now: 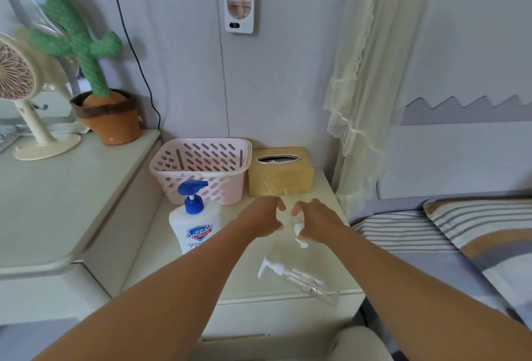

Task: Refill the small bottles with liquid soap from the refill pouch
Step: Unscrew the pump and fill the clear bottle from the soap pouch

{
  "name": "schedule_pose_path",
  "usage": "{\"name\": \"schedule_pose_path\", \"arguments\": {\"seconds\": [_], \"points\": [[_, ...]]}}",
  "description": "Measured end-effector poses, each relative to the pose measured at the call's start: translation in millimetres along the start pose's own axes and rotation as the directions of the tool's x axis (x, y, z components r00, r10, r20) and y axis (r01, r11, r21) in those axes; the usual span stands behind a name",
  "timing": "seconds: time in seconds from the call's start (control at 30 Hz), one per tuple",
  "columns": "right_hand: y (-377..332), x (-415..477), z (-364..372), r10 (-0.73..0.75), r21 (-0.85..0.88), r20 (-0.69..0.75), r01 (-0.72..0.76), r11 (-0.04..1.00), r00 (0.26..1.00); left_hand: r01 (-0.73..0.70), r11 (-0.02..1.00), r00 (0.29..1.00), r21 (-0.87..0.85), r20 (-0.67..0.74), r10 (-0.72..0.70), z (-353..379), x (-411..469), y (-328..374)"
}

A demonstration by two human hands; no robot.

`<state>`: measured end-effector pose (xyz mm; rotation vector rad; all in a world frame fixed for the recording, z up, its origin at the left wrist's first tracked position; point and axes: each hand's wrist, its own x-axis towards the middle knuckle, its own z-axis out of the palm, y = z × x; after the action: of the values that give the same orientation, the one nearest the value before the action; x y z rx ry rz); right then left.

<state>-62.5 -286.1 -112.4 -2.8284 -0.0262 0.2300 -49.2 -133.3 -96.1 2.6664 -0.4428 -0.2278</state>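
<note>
Over the middle of the nightstand top [230, 280], the left hand [263, 217] and right hand [318, 224] meet with fingers curled, pinching a small clear bottle [290, 218] between them, its white pump top [298, 229] at the right fingers. A second small bottle [302, 278] lies on its side near the front right corner. The Safeguard pump bottle [194, 225] stands at the left edge, the pink basket [201, 165] and tissue box [280, 172] line the back edge, and bare top stays open along the front.
</note>
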Motion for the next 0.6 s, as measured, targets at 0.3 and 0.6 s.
{"name": "schedule_pose_path", "arguments": {"seconds": [0.3, 0.6], "points": [[-8.4, 0.7, 10.9, -0.042, -0.014, -0.013, 0.042, 0.999, 0.999, 0.036, 0.997, 0.999, -0.072, -0.018, -0.037, 3.8, -9.9, -9.5], [-12.2, -9.1, 8.3, -0.020, -0.073, -0.095, 0.013, 0.997, 0.995, 0.055, 0.990, 0.998, -0.133, -0.031, -0.060, 4.8, -23.9, -11.2]]}}
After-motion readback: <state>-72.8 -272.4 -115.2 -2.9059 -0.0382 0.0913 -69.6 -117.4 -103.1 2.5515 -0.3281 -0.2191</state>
